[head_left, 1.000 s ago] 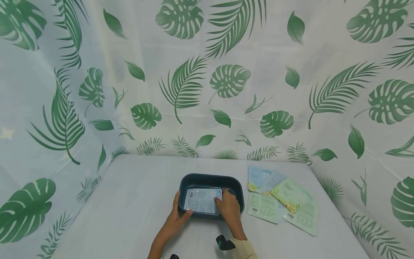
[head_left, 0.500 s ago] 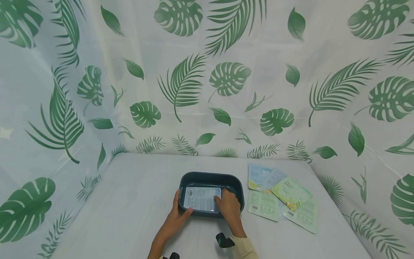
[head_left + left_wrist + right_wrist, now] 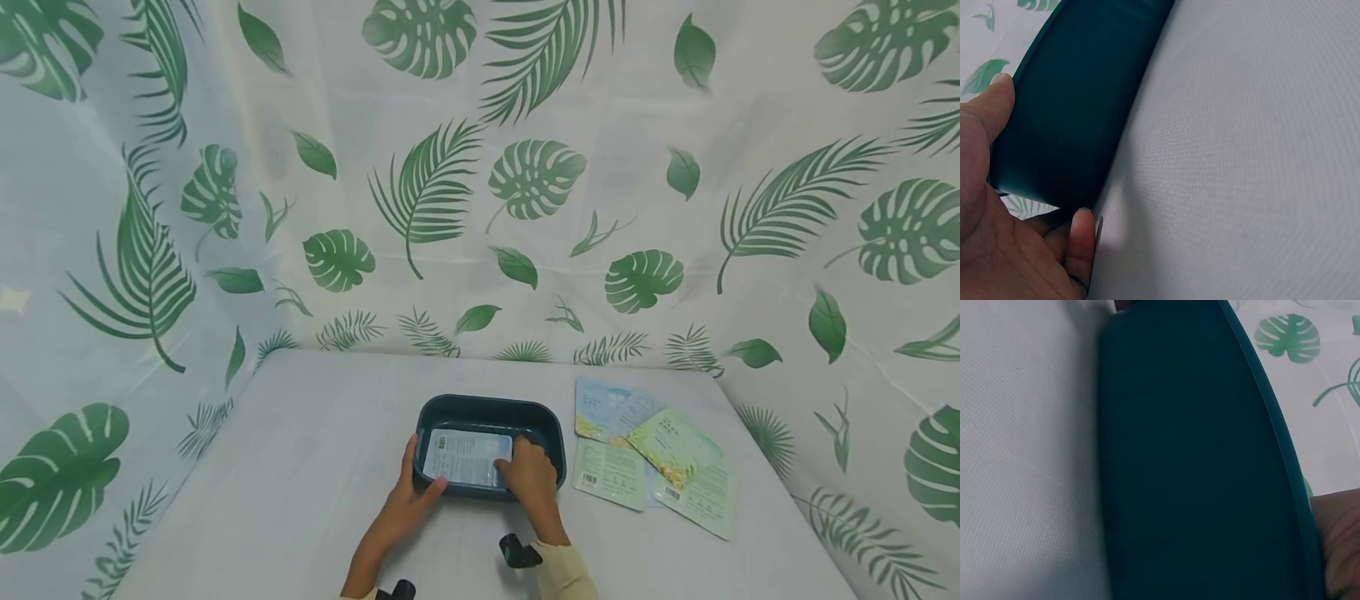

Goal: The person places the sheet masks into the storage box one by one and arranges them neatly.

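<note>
A dark teal rectangular bin (image 3: 487, 407) stands on the white table. My left hand (image 3: 405, 504) holds its near left corner, thumb over the front rim and fingers along the left side. In the left wrist view the thumb lies at the rim and a fingertip is low by the base. Inside the bin, toward the left, lies a pale blue sheet mask packet (image 3: 467, 458) with printed text and a barcode. My right hand (image 3: 531, 477) reaches over the front rim and pinches the packet's right end, thumb on top; the other fingertips are hidden. In the right wrist view, the bin wall covers most of the work.
Right of the bin, several more sheet mask packets overlap: blue ones (image 3: 597, 402) at the back, green ones (image 3: 675, 446) in front. A leaf-printed curtain (image 3: 480, 208) encloses the table (image 3: 322, 467) at the back and sides.
The packet has shifted very slightly left inside the bin with my right hand at its end. My left hand keeps its hold on the bin. The head view has tilted a little.
</note>
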A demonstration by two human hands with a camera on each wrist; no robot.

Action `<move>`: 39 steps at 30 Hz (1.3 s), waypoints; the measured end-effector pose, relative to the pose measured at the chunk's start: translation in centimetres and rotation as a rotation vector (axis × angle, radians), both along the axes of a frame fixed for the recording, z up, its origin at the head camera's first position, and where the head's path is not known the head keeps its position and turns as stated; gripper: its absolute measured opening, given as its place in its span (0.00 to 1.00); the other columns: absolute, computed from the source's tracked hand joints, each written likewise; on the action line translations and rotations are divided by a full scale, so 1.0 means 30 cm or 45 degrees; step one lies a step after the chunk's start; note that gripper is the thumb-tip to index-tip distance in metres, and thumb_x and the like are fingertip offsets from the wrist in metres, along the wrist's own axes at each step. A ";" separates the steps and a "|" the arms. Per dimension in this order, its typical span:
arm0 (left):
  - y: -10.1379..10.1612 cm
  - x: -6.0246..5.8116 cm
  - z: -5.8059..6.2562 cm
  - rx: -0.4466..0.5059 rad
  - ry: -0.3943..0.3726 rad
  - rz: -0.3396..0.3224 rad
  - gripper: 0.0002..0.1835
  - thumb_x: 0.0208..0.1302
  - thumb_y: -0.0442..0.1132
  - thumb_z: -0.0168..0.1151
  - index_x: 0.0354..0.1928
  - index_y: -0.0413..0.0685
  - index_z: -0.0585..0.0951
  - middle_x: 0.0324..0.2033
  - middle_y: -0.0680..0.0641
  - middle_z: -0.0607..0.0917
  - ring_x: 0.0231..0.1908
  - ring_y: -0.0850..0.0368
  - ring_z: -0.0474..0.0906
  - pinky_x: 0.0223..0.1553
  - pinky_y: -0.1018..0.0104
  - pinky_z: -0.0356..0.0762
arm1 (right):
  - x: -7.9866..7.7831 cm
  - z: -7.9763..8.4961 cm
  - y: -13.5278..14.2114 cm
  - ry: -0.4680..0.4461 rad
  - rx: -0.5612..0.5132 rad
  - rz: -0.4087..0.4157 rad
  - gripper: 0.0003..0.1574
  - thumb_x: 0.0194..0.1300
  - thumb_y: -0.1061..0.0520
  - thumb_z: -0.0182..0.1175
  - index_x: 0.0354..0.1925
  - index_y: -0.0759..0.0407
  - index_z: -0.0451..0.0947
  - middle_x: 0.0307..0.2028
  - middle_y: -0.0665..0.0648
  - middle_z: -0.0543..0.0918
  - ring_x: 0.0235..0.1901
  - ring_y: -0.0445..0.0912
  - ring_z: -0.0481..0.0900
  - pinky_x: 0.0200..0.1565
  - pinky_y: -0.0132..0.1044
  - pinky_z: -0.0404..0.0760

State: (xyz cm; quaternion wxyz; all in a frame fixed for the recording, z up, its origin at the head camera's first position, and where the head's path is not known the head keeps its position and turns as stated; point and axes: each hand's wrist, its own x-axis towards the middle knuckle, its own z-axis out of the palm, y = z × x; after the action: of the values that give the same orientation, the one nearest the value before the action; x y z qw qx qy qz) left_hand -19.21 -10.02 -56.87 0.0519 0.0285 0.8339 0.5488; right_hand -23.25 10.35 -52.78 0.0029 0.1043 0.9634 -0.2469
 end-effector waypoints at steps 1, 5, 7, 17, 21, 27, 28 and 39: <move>0.000 0.000 0.001 -0.005 0.002 -0.002 0.48 0.68 0.52 0.59 0.78 0.53 0.39 0.77 0.36 0.46 0.73 0.29 0.47 0.68 0.31 0.53 | 0.000 0.001 0.000 0.004 0.001 0.001 0.24 0.56 0.54 0.72 0.44 0.70 0.78 0.32 0.63 0.84 0.23 0.47 0.75 0.25 0.38 0.71; -0.001 -0.007 -0.001 -0.003 0.010 -0.010 0.48 0.68 0.52 0.59 0.78 0.53 0.39 0.77 0.36 0.45 0.74 0.29 0.46 0.68 0.31 0.52 | -0.002 0.007 -0.001 0.014 0.008 -0.006 0.25 0.55 0.54 0.72 0.43 0.70 0.78 0.31 0.63 0.84 0.23 0.47 0.74 0.24 0.39 0.70; -0.003 -0.012 -0.006 -0.001 0.012 -0.011 0.48 0.68 0.52 0.59 0.78 0.53 0.39 0.77 0.36 0.45 0.74 0.30 0.46 0.68 0.32 0.52 | -0.004 0.008 -0.003 0.016 0.011 -0.012 0.25 0.55 0.54 0.73 0.44 0.70 0.78 0.31 0.63 0.84 0.23 0.47 0.74 0.24 0.39 0.70; -0.011 -0.014 -0.008 0.002 0.044 -0.023 0.49 0.67 0.51 0.60 0.78 0.53 0.39 0.77 0.35 0.46 0.74 0.30 0.47 0.68 0.32 0.52 | -0.005 0.007 -0.008 0.030 0.020 -0.009 0.25 0.55 0.53 0.73 0.43 0.69 0.78 0.31 0.63 0.84 0.23 0.47 0.75 0.24 0.39 0.71; -0.011 -0.009 -0.004 0.010 0.032 -0.027 0.49 0.68 0.51 0.60 0.78 0.53 0.39 0.77 0.36 0.45 0.74 0.30 0.46 0.69 0.32 0.51 | -0.003 0.007 -0.009 0.032 0.023 -0.009 0.24 0.56 0.53 0.71 0.44 0.69 0.79 0.32 0.62 0.84 0.23 0.47 0.75 0.24 0.39 0.70; -0.010 -0.008 -0.013 -0.004 0.028 -0.022 0.49 0.68 0.51 0.60 0.78 0.54 0.39 0.77 0.36 0.45 0.74 0.31 0.46 0.69 0.32 0.52 | -0.001 0.006 -0.009 0.034 0.026 -0.017 0.23 0.59 0.52 0.69 0.45 0.69 0.79 0.34 0.63 0.85 0.24 0.48 0.76 0.25 0.41 0.72; -0.010 -0.009 -0.014 -0.006 0.031 -0.022 0.49 0.68 0.51 0.60 0.78 0.54 0.39 0.77 0.36 0.45 0.74 0.30 0.46 0.68 0.32 0.52 | -0.001 0.006 -0.010 0.033 0.024 -0.018 0.23 0.59 0.52 0.69 0.45 0.68 0.79 0.34 0.63 0.85 0.24 0.48 0.77 0.25 0.41 0.72; -0.007 -0.008 -0.014 -0.003 0.027 -0.021 0.49 0.68 0.50 0.60 0.78 0.54 0.38 0.77 0.36 0.45 0.74 0.30 0.46 0.68 0.31 0.51 | -0.011 -0.006 -0.003 0.060 -0.043 -0.043 0.23 0.62 0.51 0.67 0.48 0.67 0.79 0.38 0.62 0.86 0.27 0.49 0.79 0.28 0.42 0.76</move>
State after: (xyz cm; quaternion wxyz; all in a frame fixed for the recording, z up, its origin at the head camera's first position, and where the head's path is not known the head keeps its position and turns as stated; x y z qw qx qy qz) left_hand -19.46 -10.25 -57.29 0.0476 0.0411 0.8348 0.5469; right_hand -23.57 10.27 -52.97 -0.0222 0.1147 0.9570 -0.2654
